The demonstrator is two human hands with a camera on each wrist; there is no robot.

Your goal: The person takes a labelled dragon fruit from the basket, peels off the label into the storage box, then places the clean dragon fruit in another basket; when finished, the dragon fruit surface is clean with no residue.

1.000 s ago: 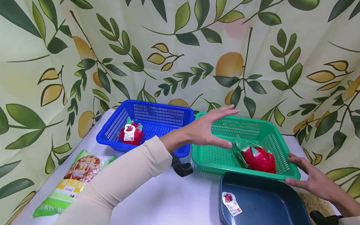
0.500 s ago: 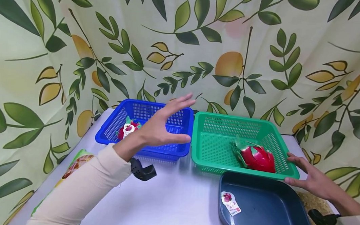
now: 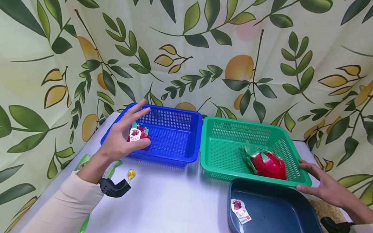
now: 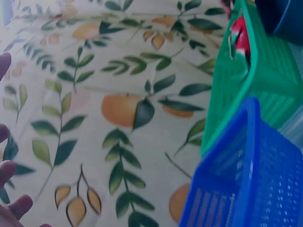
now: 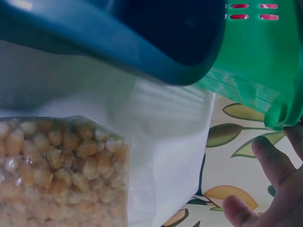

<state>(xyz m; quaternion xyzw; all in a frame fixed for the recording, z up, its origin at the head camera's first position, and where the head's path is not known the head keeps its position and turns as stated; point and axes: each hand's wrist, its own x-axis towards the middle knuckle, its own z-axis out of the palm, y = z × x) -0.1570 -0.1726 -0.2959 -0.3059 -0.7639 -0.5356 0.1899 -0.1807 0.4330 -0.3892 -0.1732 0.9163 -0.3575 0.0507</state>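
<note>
My left hand (image 3: 119,137), its fingers and thumb spread with nothing between them, is over the left end of the blue basket (image 3: 193,138). It overlaps a red dragon fruit (image 3: 143,132) with a white label in the head view. At the left edge of the left wrist view some fingertips (image 4: 7,172) show. My right hand (image 3: 323,190) lies at the right front corner of the green basket (image 3: 209,167), its fingers spread at the rim. Inside that basket another dragon fruit (image 3: 269,165) lies on its side, green leaf tips to the left.
A dark blue tub (image 3: 276,216) with a dragon fruit sticker (image 3: 241,211) stands before the green basket. Right of it is a clear bag of corn kernels (image 5: 61,165). A yellow lollipop (image 3: 131,174) lies near my left wrist. My left arm mostly hides a green food packet (image 3: 84,225).
My left hand has swept left, from over the green basket across to the blue basket's left end. The lollipop has come into view and the packet is now mostly covered. My right hand stays put.
</note>
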